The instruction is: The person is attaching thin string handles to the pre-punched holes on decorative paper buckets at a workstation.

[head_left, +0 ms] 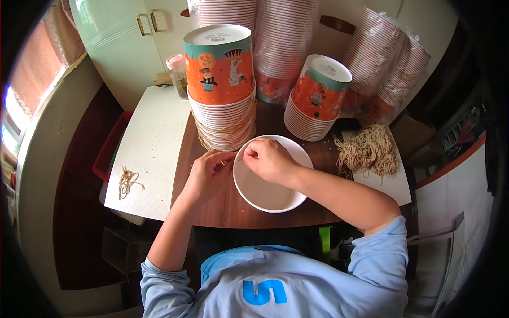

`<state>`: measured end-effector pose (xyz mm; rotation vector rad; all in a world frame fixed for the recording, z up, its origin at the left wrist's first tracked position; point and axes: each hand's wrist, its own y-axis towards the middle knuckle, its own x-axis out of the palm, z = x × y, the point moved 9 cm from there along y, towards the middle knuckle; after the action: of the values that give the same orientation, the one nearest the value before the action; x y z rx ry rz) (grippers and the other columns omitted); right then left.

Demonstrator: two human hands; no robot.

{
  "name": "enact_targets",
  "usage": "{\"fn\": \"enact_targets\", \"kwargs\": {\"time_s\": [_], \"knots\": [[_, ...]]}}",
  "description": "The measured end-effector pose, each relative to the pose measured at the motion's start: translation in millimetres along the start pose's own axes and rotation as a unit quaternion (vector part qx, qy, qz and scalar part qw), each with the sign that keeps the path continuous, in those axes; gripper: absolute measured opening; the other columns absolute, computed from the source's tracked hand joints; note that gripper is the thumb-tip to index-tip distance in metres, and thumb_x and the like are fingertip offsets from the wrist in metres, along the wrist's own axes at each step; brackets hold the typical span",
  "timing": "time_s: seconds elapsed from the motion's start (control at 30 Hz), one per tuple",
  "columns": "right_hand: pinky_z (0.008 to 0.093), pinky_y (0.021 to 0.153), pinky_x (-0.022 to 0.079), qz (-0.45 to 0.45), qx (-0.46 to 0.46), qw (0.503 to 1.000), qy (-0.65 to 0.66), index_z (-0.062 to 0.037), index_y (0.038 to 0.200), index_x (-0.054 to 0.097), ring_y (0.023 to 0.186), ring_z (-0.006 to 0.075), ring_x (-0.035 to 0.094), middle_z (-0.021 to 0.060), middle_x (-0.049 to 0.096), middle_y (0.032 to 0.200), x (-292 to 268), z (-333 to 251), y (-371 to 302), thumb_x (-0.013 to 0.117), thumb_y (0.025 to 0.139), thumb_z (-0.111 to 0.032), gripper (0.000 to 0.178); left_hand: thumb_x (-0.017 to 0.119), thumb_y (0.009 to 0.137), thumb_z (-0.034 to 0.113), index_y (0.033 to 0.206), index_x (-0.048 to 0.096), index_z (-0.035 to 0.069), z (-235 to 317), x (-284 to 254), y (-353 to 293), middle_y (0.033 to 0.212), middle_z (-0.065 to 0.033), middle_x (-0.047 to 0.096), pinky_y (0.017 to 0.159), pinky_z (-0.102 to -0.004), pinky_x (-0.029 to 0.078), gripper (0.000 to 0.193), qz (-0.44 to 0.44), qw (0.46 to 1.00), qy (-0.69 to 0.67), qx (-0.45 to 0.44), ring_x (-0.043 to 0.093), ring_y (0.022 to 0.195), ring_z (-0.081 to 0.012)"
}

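Observation:
A paper bucket [273, 193], white inside, stands on the table before me with its open mouth toward me. My right hand [269, 159] reaches into its mouth, fingers pinched together at the left part of the rim. Just outside that same rim is my left hand [208, 174], its fingers curled and the tips close to the bucket's wall. Whatever lies between the fingertips of either hand is too small to make out. Right behind them rises a tall stack of upside-down orange and green paper buckets [218, 71], with many beige cords [225, 132] hanging around its lower part.
A shorter stack of buckets [318, 95] stands behind to the right. Beside it lies a heap of beige cords [368, 151]. A few loose cords [129, 183] rest on the white board [146, 153] at left. Plastic-wrapped bucket stacks [283, 42] and a clear jar [177, 77] stand farther back.

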<state>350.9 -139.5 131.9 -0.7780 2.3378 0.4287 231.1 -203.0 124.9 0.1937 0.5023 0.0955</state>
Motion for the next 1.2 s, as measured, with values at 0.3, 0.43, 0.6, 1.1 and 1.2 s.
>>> {"fn": "enact_targets", "kwargs": {"time_s": [0.3, 0.43, 0.6, 1.1, 1.2], "knots": [[0.0343, 0.063, 0.049, -0.010, 0.001, 1.000, -0.001, 0.0001, 0.075, 0.064, 0.068, 0.0214, 0.064, 0.0122, 0.066, 0.074, 8.6, 2.5, 2.9, 0.062, 0.080, -0.011, 0.012, 0.058, 0.082, -0.005, 0.105, 0.065, -0.002, 3.4, 1.1, 3.6, 0.096, -0.0124, 0.063, 0.073, -0.0283, 0.051, 0.025, -0.014, 0.999, 0.017, 0.035, 0.064, 0.085, -0.0178], [0.0333, 0.064, 0.049, -0.024, 0.004, 0.999, 0.021, 0.0003, 0.076, 0.065, 0.069, 0.0195, 0.064, 0.0116, 0.066, 0.074, 11.0, 0.9, 4.3, 0.063, 0.081, -0.012, 0.013, 0.059, 0.080, -0.003, 0.097, 0.067, -0.002, 8.9, 1.6, 5.2, 0.088, -0.0133, 0.065, 0.070, -0.0301, 0.051, 0.019, -0.014, 0.994, 0.084, 0.071, 0.065, 0.079, -0.0211], [0.0312, 0.066, 0.050, -0.050, 0.003, 0.998, 0.040, -0.0001, 0.087, 0.065, 0.071, 0.0156, 0.062, 0.0081, 0.065, 0.076, 6.6, -3.3, 3.4, 0.064, 0.083, -0.015, 0.015, 0.058, 0.083, 0.002, 0.092, 0.066, -0.003, -4.4, 0.4, -3.0, 0.083, -0.0131, 0.066, 0.069, -0.0326, 0.052, 0.013, 0.015, 0.996, 0.086, 0.002, 0.066, 0.074, -0.0230], [0.0325, 0.069, 0.051, -0.096, -0.159, 0.972, 0.141, 0.0016, 0.095, 0.062, 0.077, 0.0251, 0.063, 0.0129, 0.062, 0.087, 39.4, -67.8, -143.7, 0.062, 0.082, 0.000, 0.014, 0.043, 0.095, 0.011, 0.094, 0.057, 0.001, -9.6, 57.1, -96.0, 0.106, -0.0209, 0.063, 0.089, -0.0454, 0.051, 0.017, -0.132, 0.712, -0.662, -0.193, 0.063, 0.100, -0.0347], [0.0284, 0.069, 0.051, -0.106, -0.015, 0.962, 0.253, 0.0019, 0.095, 0.064, 0.076, 0.0169, 0.061, 0.0081, 0.064, 0.086, 74.1, -25.1, -138.8, 0.060, 0.086, -0.004, 0.011, 0.043, 0.095, 0.010, 0.094, 0.057, 0.001, -16.0, 63.0, -98.9, 0.105, -0.0210, 0.063, 0.086, -0.0418, 0.052, 0.016, -0.109, 0.714, -0.668, -0.176, 0.065, 0.096, -0.0319]]}}
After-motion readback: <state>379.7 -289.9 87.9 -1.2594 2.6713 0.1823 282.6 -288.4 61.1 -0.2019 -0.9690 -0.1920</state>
